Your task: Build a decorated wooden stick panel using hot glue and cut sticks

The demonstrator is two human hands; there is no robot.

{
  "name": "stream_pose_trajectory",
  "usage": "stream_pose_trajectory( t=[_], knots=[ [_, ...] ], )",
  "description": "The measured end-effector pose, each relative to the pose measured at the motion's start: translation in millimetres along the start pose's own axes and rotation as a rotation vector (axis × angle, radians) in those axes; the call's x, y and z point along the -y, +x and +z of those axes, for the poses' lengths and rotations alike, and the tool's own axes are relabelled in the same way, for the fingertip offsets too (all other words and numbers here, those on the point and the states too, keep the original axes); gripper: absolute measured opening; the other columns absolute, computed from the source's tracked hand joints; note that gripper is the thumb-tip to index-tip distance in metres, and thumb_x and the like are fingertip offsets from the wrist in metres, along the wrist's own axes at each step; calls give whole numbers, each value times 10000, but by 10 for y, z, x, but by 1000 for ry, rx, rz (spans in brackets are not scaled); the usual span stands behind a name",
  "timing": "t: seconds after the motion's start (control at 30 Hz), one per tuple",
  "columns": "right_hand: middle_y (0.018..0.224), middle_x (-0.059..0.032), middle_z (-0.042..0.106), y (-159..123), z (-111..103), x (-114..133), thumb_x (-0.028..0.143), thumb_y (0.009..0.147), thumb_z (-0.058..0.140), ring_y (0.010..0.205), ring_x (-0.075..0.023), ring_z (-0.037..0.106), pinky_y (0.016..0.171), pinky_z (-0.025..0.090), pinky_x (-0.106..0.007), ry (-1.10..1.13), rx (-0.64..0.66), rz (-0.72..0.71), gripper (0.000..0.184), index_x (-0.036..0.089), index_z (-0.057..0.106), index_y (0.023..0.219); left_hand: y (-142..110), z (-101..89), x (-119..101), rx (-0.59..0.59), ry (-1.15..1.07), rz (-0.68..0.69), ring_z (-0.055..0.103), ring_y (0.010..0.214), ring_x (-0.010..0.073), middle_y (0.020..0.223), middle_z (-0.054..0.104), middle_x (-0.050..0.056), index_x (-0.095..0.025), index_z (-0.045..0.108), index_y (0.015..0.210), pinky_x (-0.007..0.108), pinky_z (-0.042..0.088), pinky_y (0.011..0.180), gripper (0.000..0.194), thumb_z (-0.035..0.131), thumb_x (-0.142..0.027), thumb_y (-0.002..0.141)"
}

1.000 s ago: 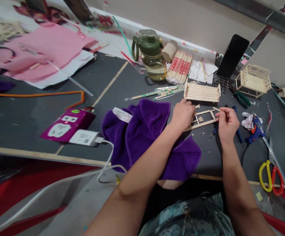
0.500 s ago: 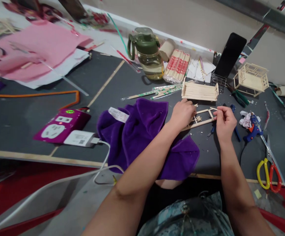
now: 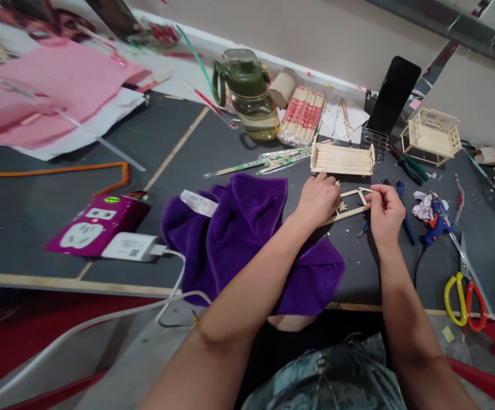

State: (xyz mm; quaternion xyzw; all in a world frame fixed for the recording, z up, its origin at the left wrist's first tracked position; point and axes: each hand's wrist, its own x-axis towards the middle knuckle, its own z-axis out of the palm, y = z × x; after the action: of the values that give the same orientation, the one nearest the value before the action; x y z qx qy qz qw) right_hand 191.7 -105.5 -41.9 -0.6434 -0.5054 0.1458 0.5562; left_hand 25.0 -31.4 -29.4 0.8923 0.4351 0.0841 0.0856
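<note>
A small frame of thin wooden sticks (image 3: pixel 350 214) lies on the dark table, with a little star-shaped stick piece (image 3: pixel 342 206) inside it. My left hand (image 3: pixel 318 199) is closed over the frame's left end and hides that part. At the right end, my right hand (image 3: pixel 386 215) pinches a short wooden stick (image 3: pixel 363 189) against the frame's upper corner. Just behind stands a bench-like piece built of sticks (image 3: pixel 342 159). A purple cloth (image 3: pixel 247 239) lies crumpled under my left forearm.
Blue pliers (image 3: pixel 407 219), a glue gun (image 3: pixel 437 222) and scissors (image 3: pixel 465 296) lie to the right. Behind are a green-lidded jug (image 3: pixel 250 97), packed chopsticks (image 3: pixel 302 114), a phone (image 3: pixel 395 94) on a stand and a stick model (image 3: pixel 432 136). A power socket box (image 3: pixel 98 225) sits left.
The view has shifted slightly, so most things appear a little further left. Both hands keep nearly the same place and hold on the stick frame and the short stick.
</note>
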Motion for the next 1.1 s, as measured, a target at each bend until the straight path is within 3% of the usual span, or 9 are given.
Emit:
stream_pose_trajectory(
  t=[0.23, 0.43, 0.8, 1.1],
  knots=[
    [814, 0, 768, 1, -17, 25, 425, 993, 607, 639, -142, 687, 651, 562, -272, 25, -11, 4, 223, 231, 714, 1023, -31, -98, -40, -12, -104, -62, 695, 1023, 304, 1042, 784, 163, -129, 768, 1017, 406, 474, 838, 232, 545, -193, 1002],
    [847, -20, 769, 44, -33, -49, 485, 960, 668, 656, -143, 680, 578, 520, -258, 122, -45, 61, 279, 218, 737, 998, -42, -126, -19, 19, -369, -212, 742, 951, 253, 1044, 829, 91, -176, 786, 1114, 349, 496, 803, 229, 616, -219, 966],
    [687, 58, 613, 113, -50, 9, 362, 793, 789, 534, -91, 509, 467, 411, -212, 368, -87, 183, 188, 225, 710, 894, -87, -155, 149, -71, -594, -193, 770, 1063, 253, 1156, 847, 77, -229, 857, 1076, 379, 545, 903, 262, 624, -222, 955],
    [678, 49, 623, 173, -143, 21, 378, 766, 833, 583, -92, 565, 470, 443, -185, 482, -34, 231, 224, 217, 749, 897, -95, -182, 176, -30, -592, -170, 772, 981, 228, 1071, 855, 68, -218, 844, 1064, 345, 538, 850, 280, 596, -181, 941]
  ],
)
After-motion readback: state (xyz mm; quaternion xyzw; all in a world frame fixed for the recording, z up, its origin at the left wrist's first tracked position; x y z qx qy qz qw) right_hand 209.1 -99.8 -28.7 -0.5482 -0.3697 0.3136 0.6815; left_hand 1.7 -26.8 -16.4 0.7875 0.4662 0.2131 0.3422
